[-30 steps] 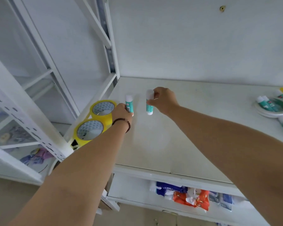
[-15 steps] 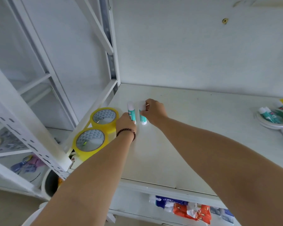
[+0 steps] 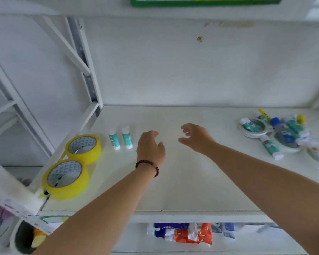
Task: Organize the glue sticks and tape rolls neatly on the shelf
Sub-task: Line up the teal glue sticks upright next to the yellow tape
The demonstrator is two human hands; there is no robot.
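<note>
Two teal glue sticks with white caps stand upright side by side on the white shelf (image 3: 182,181): one (image 3: 114,138) on the left, the other (image 3: 127,137) just right of it. Left of them lie two yellow tape rolls flat, one (image 3: 83,147) farther back and one (image 3: 66,178) at the front edge. My left hand (image 3: 150,148), with a bead bracelet at the wrist, hovers empty just right of the sticks. My right hand (image 3: 196,138) is open above the middle of the shelf. A jumbled pile of glue sticks (image 3: 271,147) and white tape rolls (image 3: 253,126) lies at the far right.
A white upright post (image 3: 87,70) and diagonal brace stand at the shelf's left back corner. The shelf below holds blue and orange packets (image 3: 182,232). A green-edged box (image 3: 201,1) sits on the shelf above. A white wall closes the back.
Both hands have let go of the two glue sticks, which now stand by the tape rolls, and have drawn back to the right. The view has tilted up and widened.
</note>
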